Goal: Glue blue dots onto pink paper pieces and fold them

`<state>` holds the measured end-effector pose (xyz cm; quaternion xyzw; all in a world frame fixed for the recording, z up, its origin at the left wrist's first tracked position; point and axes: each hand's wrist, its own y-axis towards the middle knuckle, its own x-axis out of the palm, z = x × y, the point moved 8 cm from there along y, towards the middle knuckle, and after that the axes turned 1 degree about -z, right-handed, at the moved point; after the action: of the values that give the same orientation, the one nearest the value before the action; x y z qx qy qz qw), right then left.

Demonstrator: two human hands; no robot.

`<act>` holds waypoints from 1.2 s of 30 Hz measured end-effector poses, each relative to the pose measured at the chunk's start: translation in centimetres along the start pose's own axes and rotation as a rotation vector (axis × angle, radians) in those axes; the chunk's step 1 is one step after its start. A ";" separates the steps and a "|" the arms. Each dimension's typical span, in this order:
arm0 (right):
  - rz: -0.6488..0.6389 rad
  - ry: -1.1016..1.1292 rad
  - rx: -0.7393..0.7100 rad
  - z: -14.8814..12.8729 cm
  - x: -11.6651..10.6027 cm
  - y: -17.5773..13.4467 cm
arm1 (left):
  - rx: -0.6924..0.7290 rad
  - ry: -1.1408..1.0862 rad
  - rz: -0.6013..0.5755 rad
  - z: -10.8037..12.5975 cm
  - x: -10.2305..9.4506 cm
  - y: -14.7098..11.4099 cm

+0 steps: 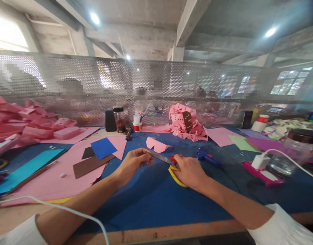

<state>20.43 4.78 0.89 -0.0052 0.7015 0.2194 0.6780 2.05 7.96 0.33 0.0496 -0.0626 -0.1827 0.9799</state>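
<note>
My right hand (191, 172) grips a pair of scissors (160, 157) by the handles, one loop yellow and the other red. Its grey blades point left toward my left hand (133, 164). The fingers of that hand are pinched together at the blade tips; whatever lies between them is too small to make out. Just beyond the blades a cut and folded pink paper piece (158, 145) rests on the blue table cover (138, 207). A blue tool with a red part, looking like a glue gun (207, 157), lies right of my right hand.
Pink sheets (62, 170), with blue (103, 148) and brown (92, 166) pieces on top, spread left. Dotted pink paper pieces (178, 119) are heaped before a perforated metal screen (151, 78). A glass jar (286, 153) and pink power strip (263, 173) stand right. A white cable (77, 214) crosses my left forearm.
</note>
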 end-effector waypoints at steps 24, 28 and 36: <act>-0.005 -0.038 0.000 0.0 0.0 -0.1 | -0.019 -0.012 0.010 0.0 0.1 0.0; 0.003 -0.030 -0.001 0.0 -0.1 -0.1 | -0.017 -0.018 0.008 -0.1 0.1 0.0; -0.003 -0.046 0.017 0.1 -0.1 0.0 | -0.036 -0.011 0.019 0.1 0.3 -0.1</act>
<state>20.56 4.76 1.02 0.0048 0.6876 0.2124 0.6943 2.25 7.73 0.48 0.0307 -0.0651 -0.1749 0.9820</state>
